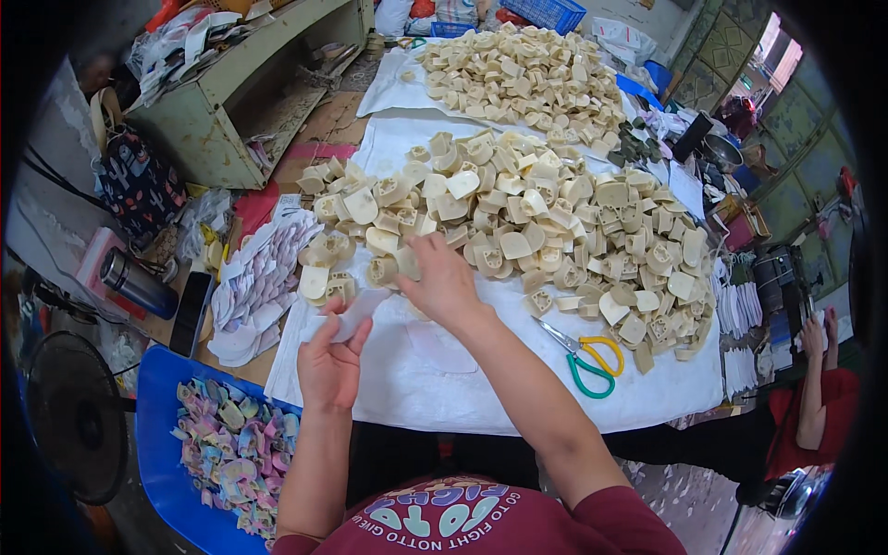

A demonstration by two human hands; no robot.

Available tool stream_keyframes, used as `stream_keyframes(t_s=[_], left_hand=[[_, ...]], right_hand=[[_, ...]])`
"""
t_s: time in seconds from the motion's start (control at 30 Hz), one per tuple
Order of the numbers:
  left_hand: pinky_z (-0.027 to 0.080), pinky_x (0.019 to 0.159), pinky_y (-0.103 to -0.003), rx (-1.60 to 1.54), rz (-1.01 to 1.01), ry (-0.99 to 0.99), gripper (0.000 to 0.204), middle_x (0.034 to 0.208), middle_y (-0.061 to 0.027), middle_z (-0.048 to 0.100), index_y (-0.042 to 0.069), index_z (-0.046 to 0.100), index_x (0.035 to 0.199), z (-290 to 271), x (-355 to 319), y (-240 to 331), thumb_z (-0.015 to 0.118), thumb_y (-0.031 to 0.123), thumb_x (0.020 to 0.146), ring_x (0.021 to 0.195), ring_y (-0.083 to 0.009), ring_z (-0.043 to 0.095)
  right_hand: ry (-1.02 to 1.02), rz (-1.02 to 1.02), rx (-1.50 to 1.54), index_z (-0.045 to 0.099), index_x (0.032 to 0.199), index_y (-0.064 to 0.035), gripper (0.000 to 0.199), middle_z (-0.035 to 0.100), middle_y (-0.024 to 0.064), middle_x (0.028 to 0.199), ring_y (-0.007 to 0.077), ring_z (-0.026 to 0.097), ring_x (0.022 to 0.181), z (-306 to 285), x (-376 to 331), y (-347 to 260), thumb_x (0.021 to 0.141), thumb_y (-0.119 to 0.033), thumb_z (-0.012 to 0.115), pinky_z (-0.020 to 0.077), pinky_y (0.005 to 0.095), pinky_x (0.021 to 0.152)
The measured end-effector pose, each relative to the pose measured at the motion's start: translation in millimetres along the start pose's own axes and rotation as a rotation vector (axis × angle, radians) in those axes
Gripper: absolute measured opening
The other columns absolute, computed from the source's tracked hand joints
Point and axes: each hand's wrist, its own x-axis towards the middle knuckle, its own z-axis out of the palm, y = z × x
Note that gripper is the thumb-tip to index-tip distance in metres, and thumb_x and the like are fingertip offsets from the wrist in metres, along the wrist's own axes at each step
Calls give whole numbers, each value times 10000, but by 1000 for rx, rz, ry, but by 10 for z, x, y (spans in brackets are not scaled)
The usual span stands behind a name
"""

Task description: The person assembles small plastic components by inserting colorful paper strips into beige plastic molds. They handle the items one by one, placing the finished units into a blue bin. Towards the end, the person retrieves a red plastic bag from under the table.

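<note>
A crowded workshop seen from above, with a work table covered by a white cloth sheet (435, 379) that fills the middle of the view. Across the sheet lies a broad heap of cream-coloured moulded plastic blocks (555, 231), and a second, similar heap (523, 74) sits farther back on another white sheet. The person's left hand (330, 363) is raised just above the near edge of the sheet, thumb and fingers pinched on a small white paper-like piece (350, 319). The right hand (442, 277) reaches forward to the near edge of the heap, fingers curled over one of the cream blocks there; whether it actually grips the block cannot be told. A pair of scissors with one yellow and one green handle (585, 356) lies on the sheet to the right of the right forearm. To the left of the sheet a stack of white and pale purple flat cut-outs (259, 282) rests on the table beside a steel flask (139, 284). At lower left a blue plastic tray (162, 462) holds small pastel-coloured pieces (236, 449). Another person's arm in a red sleeve (814, 407) shows at the far right
</note>
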Motion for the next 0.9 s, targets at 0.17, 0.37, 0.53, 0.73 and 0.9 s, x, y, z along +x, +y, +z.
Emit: stream_keyframes(t_s=[0.17, 0.37, 0.53, 0.73, 0.9], left_hand=[[426, 1055, -456, -254, 31, -136, 341, 1236, -166, 556, -56, 526, 1207, 145, 129, 40, 498, 188, 971, 1213, -333, 525], [451, 995, -503, -180, -270, -165, 399, 1295, -152, 546, 59, 465, 1317, 420, 196, -462, 474, 294, 994, 1209, -305, 530], [506, 944, -458, -118, -198, -84, 374, 1312, -137, 536, 76, 484, 1298, 505, -3, -347, 506, 275, 981, 1168, -275, 559], [563, 869, -341, -50, -132, -73, 291, 1223, -154, 585, 40, 566, 1188, 517, -185, -168, 574, 205, 949, 1040, -235, 631], [574, 847, -323, 35, -90, -84, 284, 1141, -168, 624, -22, 576, 1156, 637, -338, -60, 588, 168, 945, 1031, -225, 636]], right_hand=[[78, 535, 1245, 479, 1306, -1, 553, 571, 94, 1145, 170, 641, 914, -180, -148, 482, 830, -169, 702, 536, 324, 771], [184, -38, 659, 426, 1358, -7, 603, 560, 131, 1252, 178, 627, 994, -263, -855, -425, 834, -118, 701, 510, 313, 844], [-13, 161, 1293, 483, 1316, -11, 488, 593, 139, 1190, 189, 621, 998, -406, -1080, -541, 867, -79, 661, 511, 314, 848], [-182, 48, 815, 576, 1168, -4, 317, 634, 74, 1036, 145, 625, 923, -670, -1146, -604, 866, -42, 665, 520, 283, 788], [-80, 122, 1186, 591, 1116, -18, 287, 643, 52, 1004, 113, 625, 910, -859, -1169, -559, 846, -17, 689, 519, 270, 779]])
